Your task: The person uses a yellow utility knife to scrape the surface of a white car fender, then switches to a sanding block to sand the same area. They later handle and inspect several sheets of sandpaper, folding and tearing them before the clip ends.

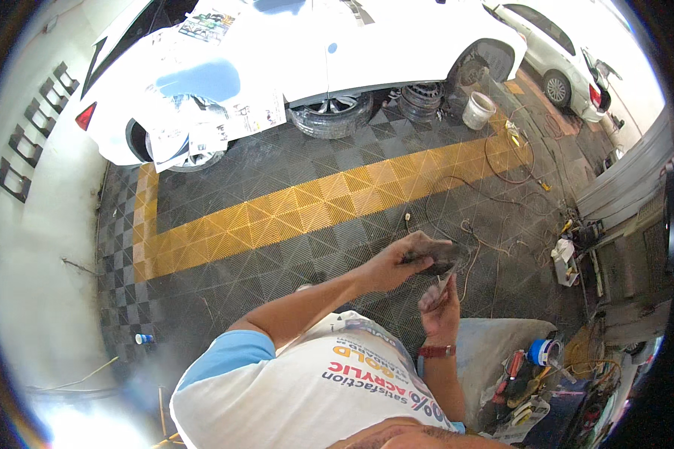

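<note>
My left hand (403, 263) is closed on a dark grey flat piece (443, 256), its thumb pressed along one face; whether this is a sheet or a pad I cannot tell. Just below it, my right hand (440, 305) with a red wristband pinches a thin, light grey piece (443, 284) between the fingertips. The two pieces meet or overlap in front of my chest, and the exact contact is blurred. Beyond my hands stands a white car (397, 52), partly covered with newspaper (262, 116), with a blue-grey patch (198, 81) on its side.
Black floor tiles with a yellow band (329, 198) lie before me. A wheel (333, 116), stacked rims (421, 101) and a white bucket (478, 111) stand by the car. Hoses (494, 168) cross the floor. At my right is a bench with tape (544, 352) and tools (511, 374).
</note>
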